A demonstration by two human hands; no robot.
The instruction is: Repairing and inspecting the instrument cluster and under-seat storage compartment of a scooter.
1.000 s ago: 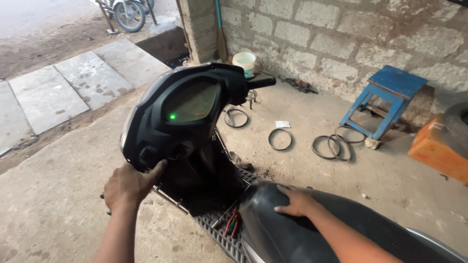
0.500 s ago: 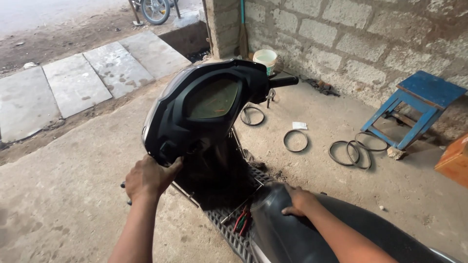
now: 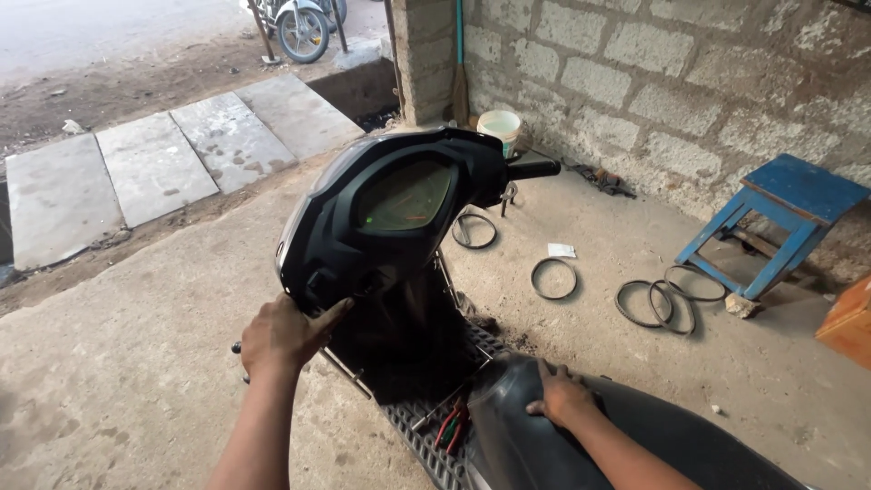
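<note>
A black scooter stands on the concrete floor with its handlebar head and instrument panel (image 3: 399, 200) turned toward me. My left hand (image 3: 283, 334) is closed around the left handlebar grip, thumb reaching toward the switch housing. My right hand (image 3: 561, 396) rests flat, fingers spread, on the front of the black seat (image 3: 544, 445). The right handlebar grip (image 3: 533, 167) sticks out free. Red and green tools (image 3: 449, 423) lie on the ribbed footboard below the seat.
Several black rubber rings (image 3: 553, 278) lie on the floor to the right, near a blue wooden stool (image 3: 771, 222). A white bucket (image 3: 498, 130) sits by the block wall. An orange box (image 3: 848, 322) is at far right. A parked motorbike (image 3: 299, 27) stands outside.
The view has shifted left, so the scooter head and stool appear farther right. The left hand stays on the grip and the right hand stays on the seat.
</note>
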